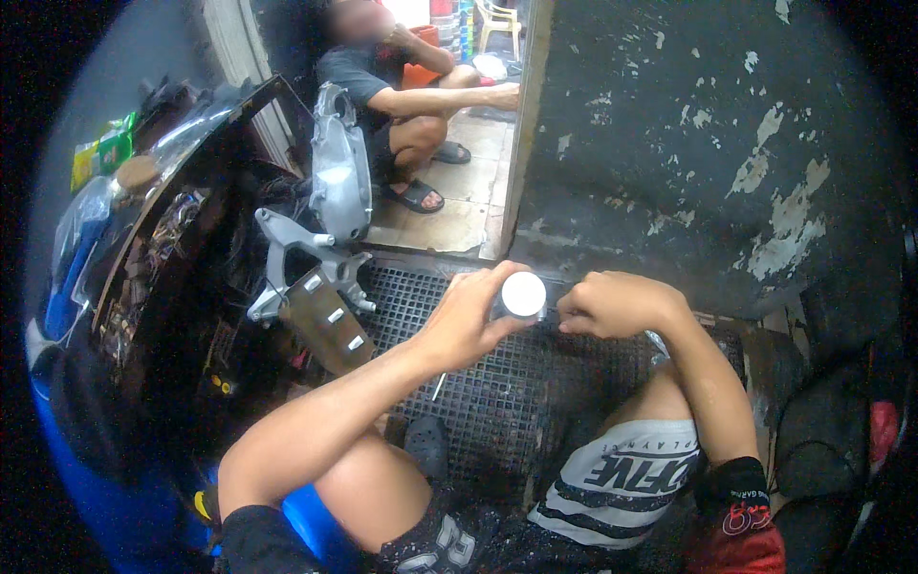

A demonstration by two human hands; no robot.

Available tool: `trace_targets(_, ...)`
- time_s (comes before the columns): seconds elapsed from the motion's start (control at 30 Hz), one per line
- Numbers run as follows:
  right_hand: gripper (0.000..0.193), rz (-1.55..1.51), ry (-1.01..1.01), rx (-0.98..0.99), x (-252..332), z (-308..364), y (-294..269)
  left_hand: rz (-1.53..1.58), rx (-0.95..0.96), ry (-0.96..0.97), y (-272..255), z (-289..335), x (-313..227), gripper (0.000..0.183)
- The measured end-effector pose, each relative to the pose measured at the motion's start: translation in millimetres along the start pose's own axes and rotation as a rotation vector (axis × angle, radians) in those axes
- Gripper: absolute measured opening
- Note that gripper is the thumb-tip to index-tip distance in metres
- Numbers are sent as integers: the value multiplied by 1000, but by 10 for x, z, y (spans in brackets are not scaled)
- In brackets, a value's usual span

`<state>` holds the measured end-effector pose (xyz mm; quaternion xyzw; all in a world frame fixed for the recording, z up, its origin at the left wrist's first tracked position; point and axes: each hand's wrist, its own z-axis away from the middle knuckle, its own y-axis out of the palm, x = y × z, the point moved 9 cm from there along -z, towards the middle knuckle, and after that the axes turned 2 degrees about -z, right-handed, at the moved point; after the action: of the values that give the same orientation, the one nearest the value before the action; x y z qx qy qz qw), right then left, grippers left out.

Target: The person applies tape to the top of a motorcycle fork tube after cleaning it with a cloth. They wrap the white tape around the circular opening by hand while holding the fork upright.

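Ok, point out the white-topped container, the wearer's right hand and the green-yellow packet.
White-topped container (pixel 523 295): head view, on its round white top.
Wearer's right hand (pixel 620 304): head view, back of the hand.
Green-yellow packet (pixel 103 153): head view, middle of its front.

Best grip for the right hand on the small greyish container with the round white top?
Probably the rim of the round white top, from the right: it faces up, uncovered, its right edge free. The left hand holds the small greyish container from the left; the right hand is opposite.
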<state>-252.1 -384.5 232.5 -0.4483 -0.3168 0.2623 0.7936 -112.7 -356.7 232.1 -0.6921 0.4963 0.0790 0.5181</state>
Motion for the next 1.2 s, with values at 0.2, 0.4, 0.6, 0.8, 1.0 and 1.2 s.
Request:
trace_targets(0.2, 27, -15, -1, 42, -14, 2, 39, -50, 0, 1, -2, -44, 26, 57)
trace_targets(0.4, 29, -10, 33, 92, 6, -11, 50, -90, -6, -34, -24, -31, 48, 61)
trace_targets(0.6, 27, -10, -8, 52, -22, 7, 48, -120, -21, -22, -34, -41, 77, 62)
trace_targets(0.8, 24, 9, -11, 49, -56, -1, 56, -137, -17, -50, -69, -61, 74, 61)
trace_targets(1.0, 24, -17, -7, 34, -93, 10, 45, -123, -91, -53, -158, -65, 123, 54)
trace_targets(1.2, 25, -32, -11, -289, 81, 99, -354, 61, -57, -130, -154, -86, 111, 50)
